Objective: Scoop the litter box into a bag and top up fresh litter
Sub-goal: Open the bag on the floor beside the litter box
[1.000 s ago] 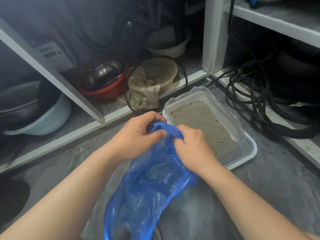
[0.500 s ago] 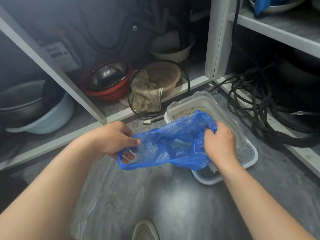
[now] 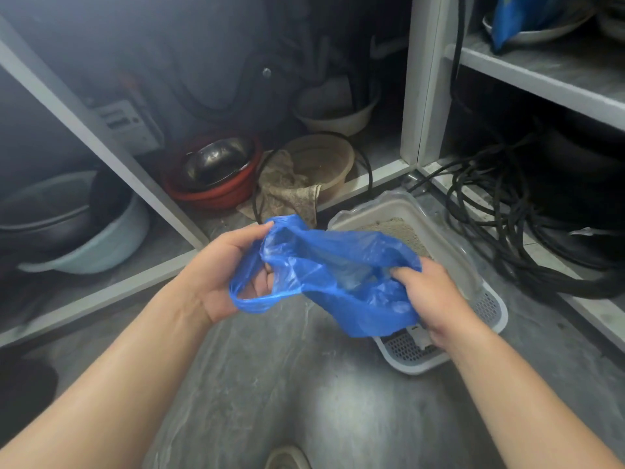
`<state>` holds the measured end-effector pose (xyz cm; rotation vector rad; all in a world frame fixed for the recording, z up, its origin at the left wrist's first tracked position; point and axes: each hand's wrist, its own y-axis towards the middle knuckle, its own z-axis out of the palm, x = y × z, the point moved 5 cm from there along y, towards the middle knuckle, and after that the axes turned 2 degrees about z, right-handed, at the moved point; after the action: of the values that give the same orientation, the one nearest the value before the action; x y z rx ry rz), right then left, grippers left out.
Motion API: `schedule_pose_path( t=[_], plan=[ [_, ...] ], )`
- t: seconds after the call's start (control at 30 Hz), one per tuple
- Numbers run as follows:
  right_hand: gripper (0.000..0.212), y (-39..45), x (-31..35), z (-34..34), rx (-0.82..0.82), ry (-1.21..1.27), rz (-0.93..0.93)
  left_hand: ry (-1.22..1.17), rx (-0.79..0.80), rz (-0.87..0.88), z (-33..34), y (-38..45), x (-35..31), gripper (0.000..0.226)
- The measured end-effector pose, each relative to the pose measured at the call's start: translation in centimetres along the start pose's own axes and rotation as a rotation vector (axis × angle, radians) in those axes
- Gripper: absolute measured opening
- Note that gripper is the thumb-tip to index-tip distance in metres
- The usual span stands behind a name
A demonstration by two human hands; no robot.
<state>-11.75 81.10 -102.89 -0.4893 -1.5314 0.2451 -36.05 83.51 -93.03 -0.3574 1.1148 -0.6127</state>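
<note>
Litter box (image 3: 449,242) centre-right holds grey litter (image 3: 402,233); long axis runs upper-left to lower-right. Left hand (image 3: 230,269) and right hand (image 3: 429,296) fingers pinch blue bag (image 3: 338,265) mouth, stretched across frame centre.

Grey marbled floor (image 3: 304,384) meets white shelving (image 3: 414,79) in dim light.

We are looking down and forward from one head-worn wide-angle camera, close over our forearms, facing the grey stone floor (image 3: 270,384) and white shelf frames (image 3: 411,96).
</note>
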Motion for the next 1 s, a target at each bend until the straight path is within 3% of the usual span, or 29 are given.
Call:
schedule_pose_path(
  t=[0.13,0.17,0.23,0.3,0.4,0.5,0.57,0.7,0.77,0.87,0.93,1.0],
  plan=[
    [0.055,-1.2,1.4,0.8,-0.041,-0.668,-0.148,0.344,-0.098,-0.019,-0.2,0.4,1.1,0.018],
    [0.072,-1.8,2.2,1.0,-0.117,-0.844,-0.245,0.459,-0.133,0.031,0.0,0.4,1.1,0.018],
    [0.09,-3.6,4.1,2.3,-0.184,-0.939,-0.512,0.584,-0.131,0.066,0.9,0.2,1.4,0.023],
    [0.088,-5.2,5.3,4.1,-0.051,-0.843,-0.672,0.631,-0.055,0.031,1.5,0.2,2.1,0.018],
    [0.062,-6.5,5.4,6.2,0.126,-0.619,-0.697,0.622,0.073,-0.01,2.4,0.0,2.4,0.016],
    [0.022,-6.4,5.5,5.6,-0.012,-0.423,-0.693,0.626,0.105,0.032,2.7,-0.1,2.1,0.038],
    [0.013,-5.7,5.3,4.4,-0.149,-0.35,-0.602,0.688,0.047,0.068,2.1,0.0,1.7,0.051],
    [0.005,-4.1,4.5,3.3,-0.118,-0.072,-0.344,0.711,-0.165,0.152,1.0,0.4,1.0,0.039],
    [0.003,-3.5,3.7,3.1,-0.092,0.035,-0.229,0.744,-0.341,0.272,0.2,0.7,0.2,0.023],
    [0.004,-3.0,3.2,2.3,-0.179,-0.009,-0.201,0.938,-0.538,0.632,0.3,-0.2,-1.4,0.016],
    [0.005,-2.8,3.0,1.9,-0.216,-0.009,-0.186,1.066,-0.416,0.925,2.4,-1.6,-2.0,0.012],
    [0.007,-2.6,3.0,1.8,-0.217,-0.01,-0.186,1.323,-0.181,1.117,5.1,-2.6,-1.3,0.032]
  ],
)
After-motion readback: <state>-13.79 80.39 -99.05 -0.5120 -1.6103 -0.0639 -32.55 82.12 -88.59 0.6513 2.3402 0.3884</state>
